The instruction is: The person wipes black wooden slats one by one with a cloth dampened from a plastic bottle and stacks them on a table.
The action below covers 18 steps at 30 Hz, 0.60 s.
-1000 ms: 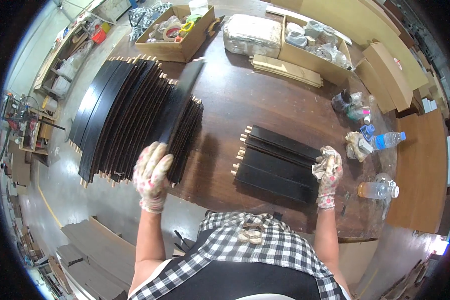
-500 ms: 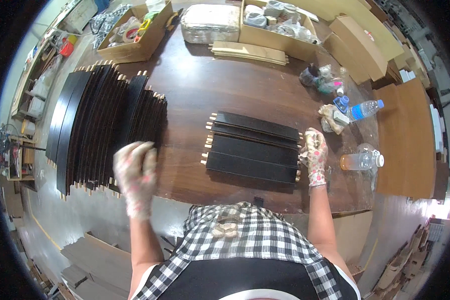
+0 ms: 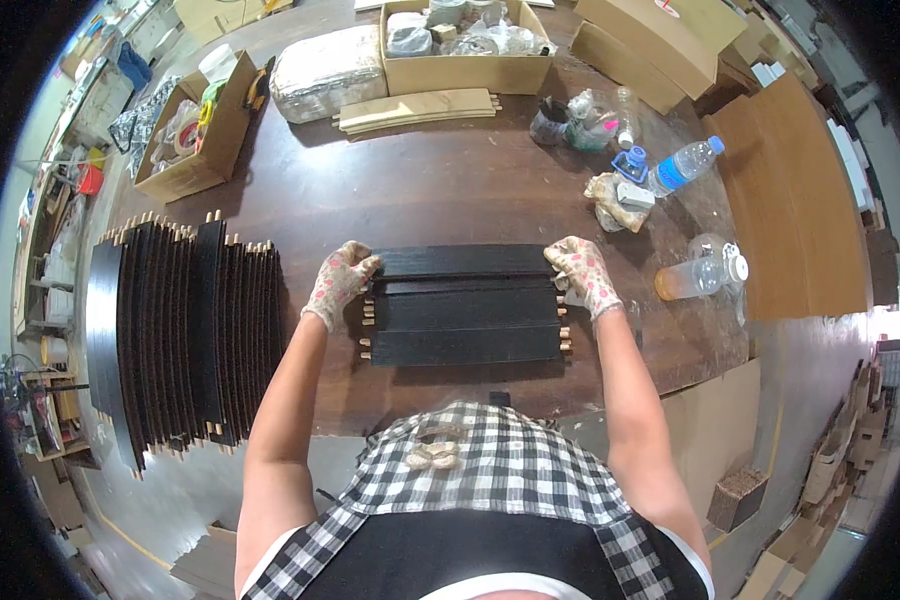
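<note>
Both of my hands wear white gloves with pink dots. My left hand (image 3: 340, 284) closes on the left end of a black slat (image 3: 460, 260), and my right hand (image 3: 582, 274) closes on its right end. This slat lies at the far side of a small group of black slats (image 3: 460, 343) on the table, side by side. Pale wooden dowels stick out from the ends of these slats; my fingers cover those of the farthest one. To the left stands a large row of similar black slats (image 3: 165, 330), packed closely together with dowels at both ends.
The brown table (image 3: 400, 185) carries a wrapped bundle (image 3: 328, 75), pale wooden strips (image 3: 420, 110) and open cardboard boxes (image 3: 465, 75) at the back. On the right are a blue-capped bottle (image 3: 685, 168), a bottle of amber liquid (image 3: 692, 278) and a crumpled glove (image 3: 615, 205).
My left hand has moved right from the large row to the far slat's left end. My right hand now grips its right end. The camera view has turned, shifting the whole scene.
</note>
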Tool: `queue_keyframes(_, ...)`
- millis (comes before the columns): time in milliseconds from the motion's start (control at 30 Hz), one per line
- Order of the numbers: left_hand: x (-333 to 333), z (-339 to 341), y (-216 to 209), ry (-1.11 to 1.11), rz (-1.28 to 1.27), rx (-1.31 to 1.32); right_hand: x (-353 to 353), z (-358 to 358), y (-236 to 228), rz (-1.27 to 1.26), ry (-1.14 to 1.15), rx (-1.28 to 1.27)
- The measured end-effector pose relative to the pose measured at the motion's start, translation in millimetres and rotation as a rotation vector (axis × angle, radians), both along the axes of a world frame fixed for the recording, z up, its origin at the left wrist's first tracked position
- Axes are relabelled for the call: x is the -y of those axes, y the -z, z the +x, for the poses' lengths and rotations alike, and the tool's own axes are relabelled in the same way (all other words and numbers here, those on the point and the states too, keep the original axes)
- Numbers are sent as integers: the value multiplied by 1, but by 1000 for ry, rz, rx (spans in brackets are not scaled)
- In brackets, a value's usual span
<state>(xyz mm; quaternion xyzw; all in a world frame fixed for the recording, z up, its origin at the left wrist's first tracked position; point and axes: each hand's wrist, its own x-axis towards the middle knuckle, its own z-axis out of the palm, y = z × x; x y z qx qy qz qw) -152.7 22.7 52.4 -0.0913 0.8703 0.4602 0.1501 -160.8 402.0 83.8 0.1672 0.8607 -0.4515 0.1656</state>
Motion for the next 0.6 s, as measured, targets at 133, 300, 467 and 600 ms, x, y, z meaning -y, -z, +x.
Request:
queue_keyframes(133,4,13,-2,16,15,49,-10,7,10,65,-61,93)
queue_keyframes(300,8,18,-11,-32,258,191,-8,8,3,40,-127,142)
queue_keyframes(467,-9,23,-67,-40,106,-26,-12,17,-29,-105,20,-12)
queue_keyframes(600,7,73,-76,-68,252,-106,4,71,-75,-99,30,-38)
